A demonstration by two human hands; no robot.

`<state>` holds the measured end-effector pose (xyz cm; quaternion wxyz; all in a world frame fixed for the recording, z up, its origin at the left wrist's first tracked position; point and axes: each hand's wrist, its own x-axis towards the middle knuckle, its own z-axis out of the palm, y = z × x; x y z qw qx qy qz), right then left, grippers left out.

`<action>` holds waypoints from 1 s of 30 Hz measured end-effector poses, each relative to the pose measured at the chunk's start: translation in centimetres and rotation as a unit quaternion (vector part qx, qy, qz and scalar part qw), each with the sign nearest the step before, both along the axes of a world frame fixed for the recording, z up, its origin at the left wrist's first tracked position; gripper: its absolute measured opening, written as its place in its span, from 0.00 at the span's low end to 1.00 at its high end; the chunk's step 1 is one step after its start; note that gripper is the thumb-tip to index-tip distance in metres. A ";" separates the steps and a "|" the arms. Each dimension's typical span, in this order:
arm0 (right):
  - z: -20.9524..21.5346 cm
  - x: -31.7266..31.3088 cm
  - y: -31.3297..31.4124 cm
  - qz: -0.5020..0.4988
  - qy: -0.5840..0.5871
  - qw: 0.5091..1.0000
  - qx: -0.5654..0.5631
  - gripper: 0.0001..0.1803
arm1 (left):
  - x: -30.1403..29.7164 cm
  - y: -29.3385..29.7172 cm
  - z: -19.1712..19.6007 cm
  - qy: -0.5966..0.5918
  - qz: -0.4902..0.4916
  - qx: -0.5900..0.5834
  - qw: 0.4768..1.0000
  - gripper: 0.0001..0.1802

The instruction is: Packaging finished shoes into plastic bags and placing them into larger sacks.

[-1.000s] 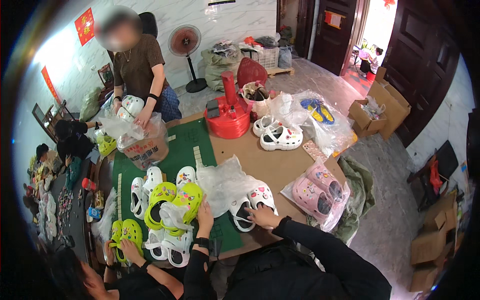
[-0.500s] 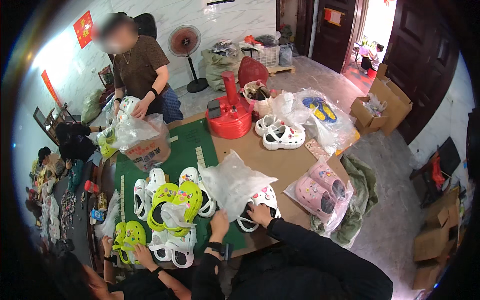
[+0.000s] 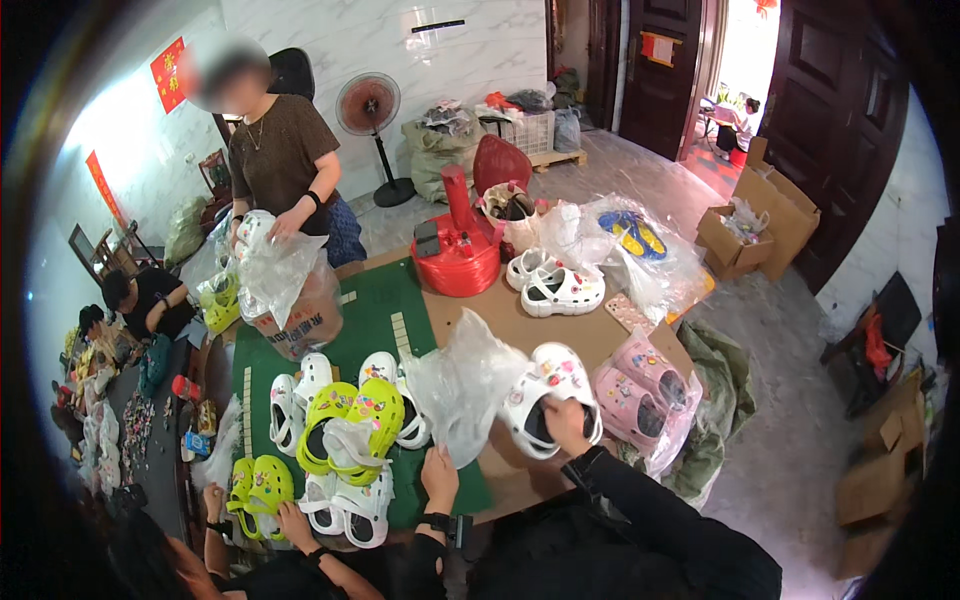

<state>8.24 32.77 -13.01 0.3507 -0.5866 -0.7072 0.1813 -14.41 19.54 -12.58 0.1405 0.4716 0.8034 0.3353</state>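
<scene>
Ahead of my hands, the brown surface [image 3: 520, 320] carries bagged and loose clogs. My left hand [image 3: 438, 478] pinches the clear crinkled plastic bag [image 3: 462, 385]; my right hand [image 3: 565, 422] grips the white charm-studded foam clog [image 3: 548, 395], not yet bagged, I judge.

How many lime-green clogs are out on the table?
4 in plain view: two lime-green clogs side by side on the green mat, two more at the near left edge. Others may hide inside plastic bags.
</scene>
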 end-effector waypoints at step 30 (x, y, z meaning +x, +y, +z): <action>2.9 6.3 -4.0 0.431 -0.036 0.864 -0.257 0.15 | 1.2 3.7 -6.5 -0.218 -0.210 -0.048 0.952 0.25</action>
